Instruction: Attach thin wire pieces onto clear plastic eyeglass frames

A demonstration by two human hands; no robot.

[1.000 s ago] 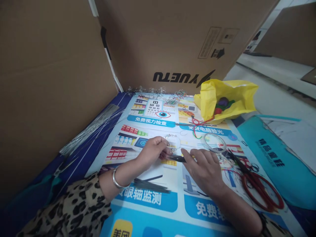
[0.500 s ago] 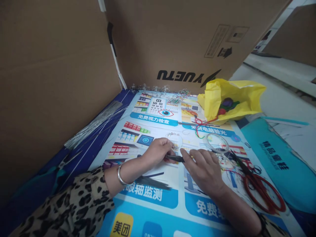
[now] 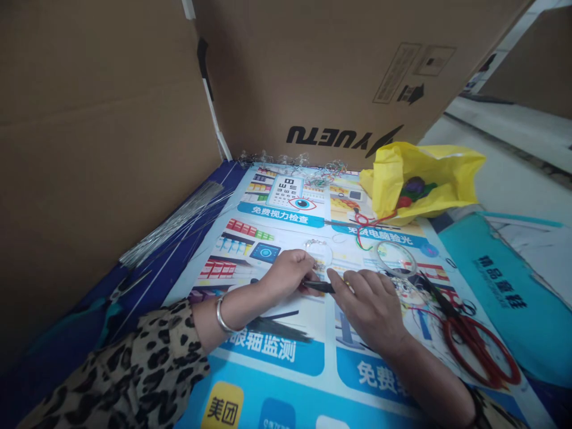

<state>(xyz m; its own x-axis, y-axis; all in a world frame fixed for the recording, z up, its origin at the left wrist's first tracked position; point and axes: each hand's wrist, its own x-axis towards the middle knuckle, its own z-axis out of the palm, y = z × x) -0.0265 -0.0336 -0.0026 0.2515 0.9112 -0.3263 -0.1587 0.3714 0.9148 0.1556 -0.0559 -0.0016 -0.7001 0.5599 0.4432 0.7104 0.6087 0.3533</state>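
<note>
My left hand point(image 3: 290, 271) is closed in a pinch on a thin beaded wire loop point(image 3: 317, 243), which stands up beyond the fingertips with clear beads along its top. My right hand point(image 3: 369, 304) is wrapped round a pair of pliers point(image 3: 322, 287). The dark jaws of the pliers point left and reach to the left fingertips; what lies between them is hidden by the fingers. A bundle of thin dark strands point(image 3: 279, 329) lies under the left forearm. Right of the pliers sits a clear round ring point(image 3: 395, 258), like a roll of tape.
Red-handled scissors point(image 3: 480, 342) lie at the right. A yellow bag point(image 3: 429, 179) with coloured balls stands behind them. Silver wires point(image 3: 172, 223) and teal-handled pliers point(image 3: 109, 307) are on the left. Beaded wire pieces point(image 3: 297, 161) line the foot of the cardboard wall point(image 3: 313, 77).
The whole view has shifted very slightly. Both hands keep the same grip, with the pliers still at the left fingertips.
</note>
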